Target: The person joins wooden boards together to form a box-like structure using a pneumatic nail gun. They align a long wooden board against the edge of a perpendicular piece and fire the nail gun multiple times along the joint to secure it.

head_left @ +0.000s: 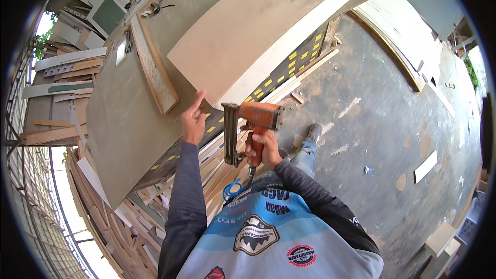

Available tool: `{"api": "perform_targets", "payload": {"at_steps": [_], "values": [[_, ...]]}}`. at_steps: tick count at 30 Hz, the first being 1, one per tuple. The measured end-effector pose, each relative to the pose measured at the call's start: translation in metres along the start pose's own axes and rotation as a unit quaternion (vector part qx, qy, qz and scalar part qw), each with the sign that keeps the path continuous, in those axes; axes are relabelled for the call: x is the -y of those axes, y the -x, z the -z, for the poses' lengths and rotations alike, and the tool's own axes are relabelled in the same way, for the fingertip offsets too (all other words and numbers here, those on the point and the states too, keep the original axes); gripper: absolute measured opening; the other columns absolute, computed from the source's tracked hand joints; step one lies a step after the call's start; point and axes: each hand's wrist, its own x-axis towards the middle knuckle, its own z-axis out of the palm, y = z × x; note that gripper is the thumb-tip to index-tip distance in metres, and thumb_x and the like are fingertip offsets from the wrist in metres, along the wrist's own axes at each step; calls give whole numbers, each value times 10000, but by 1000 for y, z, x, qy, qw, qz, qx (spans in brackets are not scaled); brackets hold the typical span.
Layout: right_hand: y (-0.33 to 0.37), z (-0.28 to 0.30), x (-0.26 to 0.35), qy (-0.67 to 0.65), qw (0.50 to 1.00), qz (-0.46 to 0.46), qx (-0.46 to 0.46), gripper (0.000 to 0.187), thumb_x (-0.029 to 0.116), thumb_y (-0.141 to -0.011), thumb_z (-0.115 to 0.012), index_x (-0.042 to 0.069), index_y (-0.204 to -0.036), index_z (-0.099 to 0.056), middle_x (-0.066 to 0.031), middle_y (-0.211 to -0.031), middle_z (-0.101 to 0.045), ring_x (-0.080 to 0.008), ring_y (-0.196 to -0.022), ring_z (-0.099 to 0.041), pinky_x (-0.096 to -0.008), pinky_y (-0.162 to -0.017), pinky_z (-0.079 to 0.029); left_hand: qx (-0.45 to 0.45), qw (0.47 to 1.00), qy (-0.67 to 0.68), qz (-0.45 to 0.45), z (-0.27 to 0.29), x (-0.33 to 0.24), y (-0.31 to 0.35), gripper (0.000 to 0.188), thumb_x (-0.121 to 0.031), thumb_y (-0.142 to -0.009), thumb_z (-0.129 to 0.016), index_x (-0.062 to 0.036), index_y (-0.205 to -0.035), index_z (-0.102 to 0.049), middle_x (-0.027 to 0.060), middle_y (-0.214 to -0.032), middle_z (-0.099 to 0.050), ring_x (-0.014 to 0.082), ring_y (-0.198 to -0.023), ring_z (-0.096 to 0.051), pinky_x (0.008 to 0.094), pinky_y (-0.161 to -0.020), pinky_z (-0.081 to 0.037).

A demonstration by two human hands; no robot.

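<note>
My right hand grips the handle of an orange nail gun, whose nose and dark magazine sit at the near lower corner of a thick pale wooden board. The board lies across a large grey-brown worktop. My left hand is raised beside the board's near corner, index finger stretched toward its edge, holding nothing. A blue air hose coils below the gun.
A narrow wooden strip lies on the worktop left of the board. Offcuts and planks pile up beneath and left of the bench. Concrete floor with scattered scraps spreads to the right; my shoe stands there.
</note>
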Motion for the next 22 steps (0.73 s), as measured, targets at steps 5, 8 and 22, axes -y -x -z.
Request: {"api": "perform_targets", "payload": {"at_steps": [5, 8, 22], "values": [[10, -21, -12, 55, 996, -68, 12, 355, 168, -964, -611, 37, -1292, -575, -71, -775, -657, -148, -659, -631, -288, -539, -481, -88, 977, 158, 115, 2, 8, 90, 398, -176, -976, -616, 44, -1307, -638, 147, -1192, -710, 211, -1134, -653, 331, -1011, -488], [-1, -44, -12, 56, 991, -106, 66, 281, 135, -969, -614, 39, -1230, -575, -77, -811, -666, -139, -683, -645, -278, -545, -486, -23, 955, 217, 200, 4, -5, 140, 317, -247, -945, -702, 23, -1112, -698, 70, -973, -713, 137, -938, -651, 281, -860, -496], [-62, -40, -19, 490, 770, -102, 395, 695, 289, -938, -672, -36, -1478, -380, -276, -1152, -675, -359, -1025, -697, -428, -894, -541, -442, 841, 156, 271, 45, 69, 197, 170, -74, -889, -694, -27, -1036, -622, 43, -690, -628, 133, -468, -591, 282, -420, -478]]}}
